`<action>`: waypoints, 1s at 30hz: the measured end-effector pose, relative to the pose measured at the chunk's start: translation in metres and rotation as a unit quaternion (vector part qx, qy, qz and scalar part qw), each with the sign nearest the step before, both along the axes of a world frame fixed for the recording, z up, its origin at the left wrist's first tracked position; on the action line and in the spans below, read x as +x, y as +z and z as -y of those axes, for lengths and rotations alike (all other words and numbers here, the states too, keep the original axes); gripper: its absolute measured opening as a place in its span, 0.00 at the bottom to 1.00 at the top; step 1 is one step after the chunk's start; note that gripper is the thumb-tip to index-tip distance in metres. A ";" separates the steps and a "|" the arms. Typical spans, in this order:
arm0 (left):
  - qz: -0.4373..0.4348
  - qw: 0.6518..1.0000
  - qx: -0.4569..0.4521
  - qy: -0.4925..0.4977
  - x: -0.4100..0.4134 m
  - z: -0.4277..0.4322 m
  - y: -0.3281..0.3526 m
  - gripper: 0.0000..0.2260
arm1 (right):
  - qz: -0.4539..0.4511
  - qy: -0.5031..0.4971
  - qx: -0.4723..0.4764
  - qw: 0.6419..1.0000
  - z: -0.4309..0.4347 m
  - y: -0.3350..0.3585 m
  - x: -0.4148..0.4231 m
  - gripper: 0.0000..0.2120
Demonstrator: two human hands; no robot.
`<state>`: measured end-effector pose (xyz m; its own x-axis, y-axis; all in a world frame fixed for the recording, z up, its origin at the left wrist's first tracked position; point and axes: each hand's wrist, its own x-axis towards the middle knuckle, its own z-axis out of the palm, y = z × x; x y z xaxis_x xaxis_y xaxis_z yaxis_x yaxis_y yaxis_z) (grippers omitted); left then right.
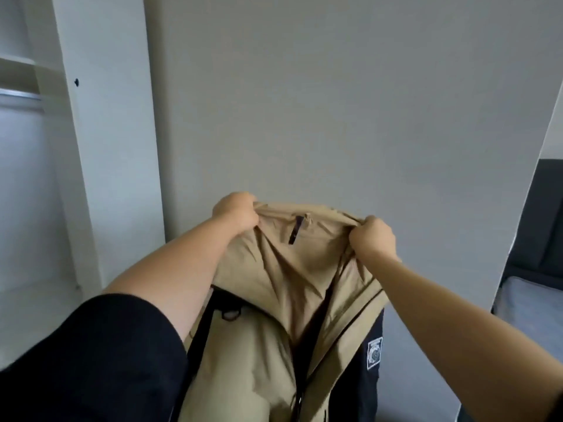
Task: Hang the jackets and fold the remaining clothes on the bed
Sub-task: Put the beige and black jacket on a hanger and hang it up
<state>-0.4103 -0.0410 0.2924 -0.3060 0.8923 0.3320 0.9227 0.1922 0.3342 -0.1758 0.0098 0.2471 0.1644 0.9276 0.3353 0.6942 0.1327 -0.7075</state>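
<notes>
Jacket (pixel 283 284) hangs between fists | left hand (pixel 236 213), right hand (pixel 373 239): fingers curled, pinching collar edge

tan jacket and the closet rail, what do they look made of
Tan jacket: thin woven fabric, matte, possibly cotton or a nylon blend; it gathers in soft creases below the collar. Closet rail: likely metal, silvery with a pale sheen along it, though blurred.

tan-and-black jacket (pixel 274 300), black sleeve (pixel 91 360)
</notes>
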 end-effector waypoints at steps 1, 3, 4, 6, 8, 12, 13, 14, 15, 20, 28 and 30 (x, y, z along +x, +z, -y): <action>0.016 0.998 0.059 0.027 -0.001 -0.001 0.000 0.11 | -0.029 -0.008 0.031 0.999 0.000 -0.001 -0.004 0.07; 0.081 0.996 -0.015 0.033 -0.001 0.001 0.000 0.09 | -0.074 0.026 -0.023 0.997 -0.003 0.003 -0.011 0.08; 0.131 0.985 -0.114 0.016 -0.001 0.000 -0.001 0.12 | -0.089 0.050 -0.074 0.992 -0.005 0.004 -0.015 0.10; 0.211 0.959 -0.187 0.010 -0.008 -0.009 -0.007 0.14 | -0.130 0.071 -0.131 0.980 -0.014 0.002 -0.019 0.11; 0.248 0.961 -0.118 0.019 -0.017 -0.024 -0.015 0.14 | -0.188 0.078 -0.130 0.970 -0.026 -0.003 -0.027 0.09; 0.270 0.961 0.021 0.059 -0.027 -0.057 -0.029 0.09 | -0.253 0.083 -0.125 0.956 -0.057 -0.009 -0.048 0.08; 0.261 0.963 0.034 0.062 -0.031 -0.066 -0.033 0.09 | -0.261 0.076 -0.121 0.955 -0.067 -0.011 -0.052 0.07; 0.249 0.965 0.045 0.066 -0.035 -0.076 -0.037 0.09 | -0.258 0.066 -0.108 0.958 -0.077 -0.014 -0.055 0.07; 0.230 0.969 0.052 0.070 -0.038 -0.086 -0.040 0.09 | -0.247 0.056 -0.093 0.963 -0.087 -0.017 -0.058 0.08; 0.202 0.975 0.016 0.091 -0.045 -0.108 -0.062 0.06 | -0.183 0.009 -0.053 0.982 -0.111 -0.040 -0.067 0.12; 0.379 0.923 0.014 0.066 0.016 -0.061 -0.080 0.09 | -0.156 -0.015 0.003 0.988 -0.043 -0.051 -0.019 0.14; 0.433 0.897 0.075 0.037 0.045 -0.039 -0.057 0.06 | -0.160 -0.012 0.033 0.987 -0.017 -0.026 0.008 0.11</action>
<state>-0.3656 -0.0016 0.2353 -0.5634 0.8243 0.0558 0.2903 0.1342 0.9475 -0.1682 0.0267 0.2210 0.2926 0.9001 0.3230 0.4407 0.1728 -0.8808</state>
